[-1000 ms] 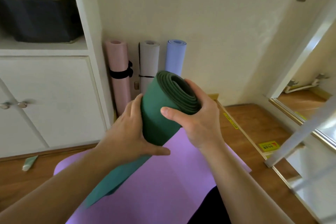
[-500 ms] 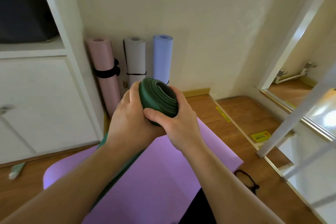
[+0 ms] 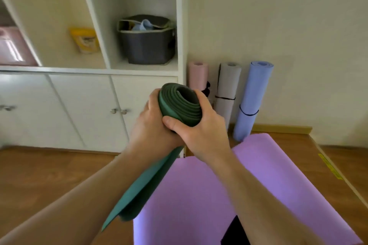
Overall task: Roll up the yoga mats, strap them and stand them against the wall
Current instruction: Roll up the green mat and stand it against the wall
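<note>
While both hands clasped it, the green mat [image 3: 180, 103] was held up in front of the person, rolled, w/ its spiral end facing the camera & tilted toward the wall [image 3: 288, 26]. Left hand [image 3: 151, 125] wrapped the roll from the left, fingers curled behind it; right hand [image 3: 201, 127] wrapped it from the right, thumb across the front just below the spiral. So each grip was clenched on that mat. A loose flap of the green mat hung down & left below the hands, reaching toward the wooden floor [image 3: 49, 175], its lower edge blurred.

Under the arms a purple mat [image 3: 268, 175] lay flat & unrolled on the floor, its far edge near the wall.

Against the wall, right of the cabinet [image 3: 79, 105], 3 rolled mats stood upright side by side: pink mat [image 3: 198, 73] next to the cabinet w/ a dark strap partly hidden behind the right hand; grey mat [image 3: 228, 85] in the middle w/ a thin black band approx. midway; blue mat [image 3: 253, 95] on the right, leaning slightly, also w/ a thin black band.

White cabinet had closed doors w/ small knobs below & open shelves above. A dark bin [image 3: 148, 45] w/ cloth items inside sat in the right shelf bay; a yellow packet [image 3: 84, 40] leaned in the bay to its left, blurred.
</note>
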A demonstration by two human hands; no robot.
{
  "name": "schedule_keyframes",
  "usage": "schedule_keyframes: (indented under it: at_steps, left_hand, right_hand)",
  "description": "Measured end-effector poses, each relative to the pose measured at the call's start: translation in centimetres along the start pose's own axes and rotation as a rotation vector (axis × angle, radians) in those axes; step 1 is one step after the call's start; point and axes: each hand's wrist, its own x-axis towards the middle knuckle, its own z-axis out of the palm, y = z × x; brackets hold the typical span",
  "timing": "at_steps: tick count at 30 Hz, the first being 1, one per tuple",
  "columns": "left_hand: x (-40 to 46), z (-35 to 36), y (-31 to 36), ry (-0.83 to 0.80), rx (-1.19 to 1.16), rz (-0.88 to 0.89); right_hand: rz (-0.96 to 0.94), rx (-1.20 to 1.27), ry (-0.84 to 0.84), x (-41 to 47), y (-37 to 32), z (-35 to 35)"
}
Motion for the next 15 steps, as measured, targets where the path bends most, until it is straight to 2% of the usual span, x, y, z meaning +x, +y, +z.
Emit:
schedule_keyframes:
  at_steps: [8,15]
  left_hand:
    - [-2.2,-8.7,-9.3,0.155,-0.155,-0.179]
    - [-7.0,-11.8,-16.2,0.266,-0.208,-0.397]
  right_hand:
    - [-0.086,-0.048,-0.168,1.1,-4.5,12.5]
    - [-0.117,-0.122,-0.360,-1.1,-3.5,22.5]
